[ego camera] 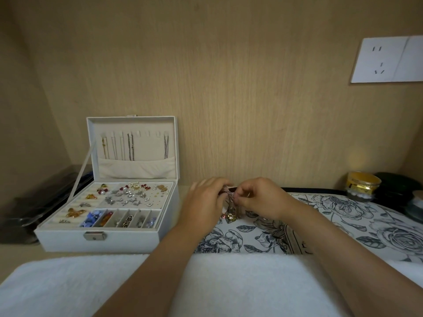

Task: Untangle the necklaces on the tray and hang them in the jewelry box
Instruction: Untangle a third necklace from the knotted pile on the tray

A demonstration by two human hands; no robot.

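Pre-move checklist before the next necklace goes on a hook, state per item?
1. Lid open: ok.
2. Free hooks in lid: ok, several bare.
3. Left hand and right hand both hold the chain: ok.
4. Chain untangled: cannot tell, the hands hide it.
5. Pendant lifted off the tray: cannot tell.
6. Way from hands to box free: ok.
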